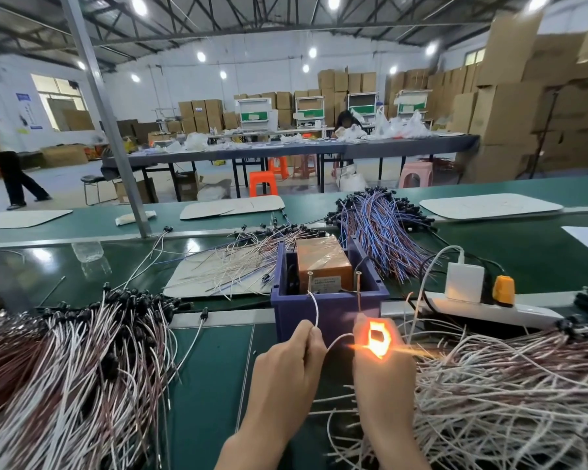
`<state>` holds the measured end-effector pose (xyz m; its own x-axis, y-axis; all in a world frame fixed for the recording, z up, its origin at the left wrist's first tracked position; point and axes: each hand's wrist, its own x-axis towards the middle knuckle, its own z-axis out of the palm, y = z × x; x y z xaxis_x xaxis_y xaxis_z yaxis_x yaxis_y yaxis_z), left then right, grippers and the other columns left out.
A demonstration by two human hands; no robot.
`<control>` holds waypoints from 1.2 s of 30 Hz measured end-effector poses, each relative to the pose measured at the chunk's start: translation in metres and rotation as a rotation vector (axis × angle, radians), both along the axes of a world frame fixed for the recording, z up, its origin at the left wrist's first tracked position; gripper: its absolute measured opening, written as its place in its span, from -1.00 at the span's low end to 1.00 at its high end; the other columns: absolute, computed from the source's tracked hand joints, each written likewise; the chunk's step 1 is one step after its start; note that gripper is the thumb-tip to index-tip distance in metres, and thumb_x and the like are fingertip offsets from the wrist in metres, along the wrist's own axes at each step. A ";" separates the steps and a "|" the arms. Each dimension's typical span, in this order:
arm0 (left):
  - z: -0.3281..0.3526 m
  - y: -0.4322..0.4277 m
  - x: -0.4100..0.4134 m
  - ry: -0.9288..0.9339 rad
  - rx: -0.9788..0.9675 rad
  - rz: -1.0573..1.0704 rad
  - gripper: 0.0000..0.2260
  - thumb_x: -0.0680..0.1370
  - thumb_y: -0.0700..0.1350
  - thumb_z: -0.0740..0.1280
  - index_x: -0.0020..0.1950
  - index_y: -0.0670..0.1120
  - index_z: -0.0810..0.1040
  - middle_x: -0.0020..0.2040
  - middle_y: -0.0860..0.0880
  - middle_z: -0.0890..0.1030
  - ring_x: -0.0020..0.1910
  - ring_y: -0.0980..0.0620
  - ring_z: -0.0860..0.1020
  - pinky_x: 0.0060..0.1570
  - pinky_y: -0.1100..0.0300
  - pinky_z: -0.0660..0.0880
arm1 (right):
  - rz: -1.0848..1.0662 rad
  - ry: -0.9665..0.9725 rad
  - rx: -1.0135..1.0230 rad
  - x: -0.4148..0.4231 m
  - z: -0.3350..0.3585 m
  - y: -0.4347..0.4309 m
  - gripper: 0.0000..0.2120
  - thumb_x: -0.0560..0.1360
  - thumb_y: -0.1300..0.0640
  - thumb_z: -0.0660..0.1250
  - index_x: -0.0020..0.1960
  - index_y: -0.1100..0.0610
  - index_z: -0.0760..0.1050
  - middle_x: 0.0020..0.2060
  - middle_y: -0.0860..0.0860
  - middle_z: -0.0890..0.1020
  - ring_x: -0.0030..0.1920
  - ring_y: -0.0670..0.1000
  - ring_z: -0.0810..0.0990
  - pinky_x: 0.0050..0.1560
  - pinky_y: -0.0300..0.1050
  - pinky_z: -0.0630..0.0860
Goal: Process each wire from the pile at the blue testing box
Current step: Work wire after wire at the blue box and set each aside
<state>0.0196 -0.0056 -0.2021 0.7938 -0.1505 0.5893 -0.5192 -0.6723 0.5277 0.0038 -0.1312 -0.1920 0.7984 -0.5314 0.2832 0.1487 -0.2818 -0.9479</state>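
One wire [316,310] is on test at the blue box [330,310], 12 o'clock of the hands. The left grip [296,354] pinches its white lead. The right grip [382,361] is closed round its glowing lamp [376,337]. The pile [506,385] at 4 o'clock looks unprocessed and the bundle [65,351] at 8 o'clock likely done. Much remains.

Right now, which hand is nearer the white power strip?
The right. The right hand lies just below-left of the power strip; the left hand lies farther left again.
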 end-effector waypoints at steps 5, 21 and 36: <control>0.006 -0.002 -0.008 -0.025 -0.056 0.012 -0.66 0.63 0.22 -0.08 -0.20 0.09 0.28 -0.46 0.00 0.44 -0.48 -0.03 0.43 -0.42 -0.02 0.44 | -0.004 -0.020 -0.011 -0.007 -0.001 -0.001 -0.76 0.61 -0.21 0.16 -0.09 -0.10 0.48 -0.42 -0.02 0.62 -0.36 -0.08 0.59 -0.28 -0.12 0.51; 0.011 0.000 -0.025 -0.030 -0.419 0.060 -0.74 0.63 0.09 0.04 -0.17 0.14 0.45 -0.35 0.04 0.52 -0.45 0.05 0.42 -0.40 0.19 0.36 | -0.001 -0.143 0.033 -0.039 0.020 -0.016 -0.77 0.61 -0.23 0.12 0.15 -0.26 0.50 -0.12 -0.31 0.66 -0.14 -0.29 0.61 -0.15 -0.33 0.48; 0.035 -0.017 -0.036 0.789 -0.542 -0.160 -0.51 0.67 0.11 0.19 -0.33 -0.10 0.66 -0.41 -0.05 0.59 -0.51 0.06 0.46 -0.54 0.26 0.34 | -0.342 -0.097 -0.147 -0.042 0.112 -0.208 -0.70 0.62 0.02 0.11 0.18 0.10 0.54 -0.19 -0.01 0.61 -0.21 0.00 0.56 -0.19 -0.02 0.47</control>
<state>-0.0159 -0.0222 -0.1669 0.9843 -0.1560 -0.0831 0.0531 -0.1874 0.9808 -0.0384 -0.3391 -0.0796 0.5478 -0.7105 0.4416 0.1093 -0.4626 -0.8798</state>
